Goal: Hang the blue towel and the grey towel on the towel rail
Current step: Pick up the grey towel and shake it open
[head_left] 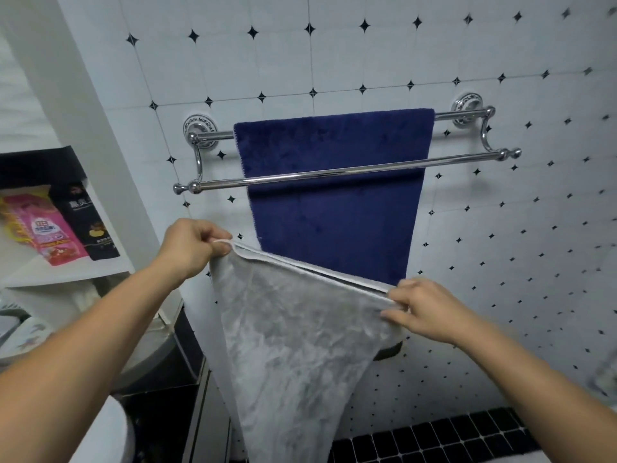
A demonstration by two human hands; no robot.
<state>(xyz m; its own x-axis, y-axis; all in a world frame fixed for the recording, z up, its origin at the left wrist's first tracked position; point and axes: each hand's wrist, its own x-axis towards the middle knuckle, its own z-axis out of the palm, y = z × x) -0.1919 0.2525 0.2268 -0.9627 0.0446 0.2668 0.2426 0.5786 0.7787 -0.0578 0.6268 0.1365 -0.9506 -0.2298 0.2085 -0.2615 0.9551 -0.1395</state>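
A chrome double towel rail (460, 158) is fixed to the tiled wall. The blue towel (334, 212) hangs over its back bar, behind the bare front bar. Below the rail I hold the grey towel (293, 345) stretched by its top edge. My left hand (190, 248) pinches the towel's left corner, and my right hand (424, 309) grips the right corner, lower down. The rest of the grey towel hangs down between my arms and hides the wall below.
A white shelf (66, 272) at the left holds a pink packet (50, 235) and a black packet (90, 222). Black mosaic tiles (450, 439) line the bottom right. A white rounded fixture (153, 349) sits low on the left.
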